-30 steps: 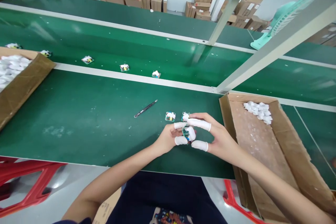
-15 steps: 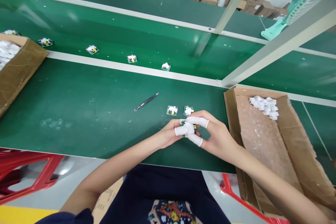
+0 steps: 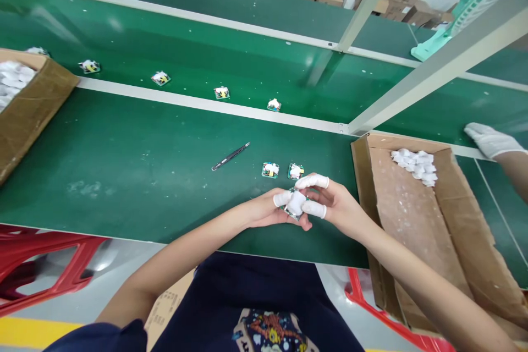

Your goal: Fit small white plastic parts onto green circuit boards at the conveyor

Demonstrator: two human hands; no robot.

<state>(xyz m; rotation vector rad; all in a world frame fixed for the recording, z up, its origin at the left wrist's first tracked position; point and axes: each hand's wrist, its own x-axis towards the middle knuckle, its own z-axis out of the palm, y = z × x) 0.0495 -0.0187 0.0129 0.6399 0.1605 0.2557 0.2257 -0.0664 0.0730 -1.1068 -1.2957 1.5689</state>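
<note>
A small circuit board with a white piece on top [image 3: 296, 203] is held between my two hands over the green bench. My left hand [image 3: 270, 208] grips its left side, a white-sleeved finger on the edge. Fingers of my right hand [image 3: 325, 198], also in white finger sleeves, close on its upper and right sides. Just beyond my hands, two more boards lie on the bench, one on the left [image 3: 270, 170] and one on the right [image 3: 296, 171]. Black tweezers [image 3: 231, 157] rest farther left.
An open cardboard box [image 3: 421, 231] with white pieces [image 3: 414, 166] stands right; another box [image 3: 37, 104] stands left. Several boards, one here [image 3: 221, 92], sit on the green strip behind the metal rail [image 3: 206, 106]. Another person's gloved hand [image 3: 493, 140] is at far right.
The held board has turned and tilted between my fingers. Boards on the strip behind have shifted right. Another person's gloved hand has appeared at the right.
</note>
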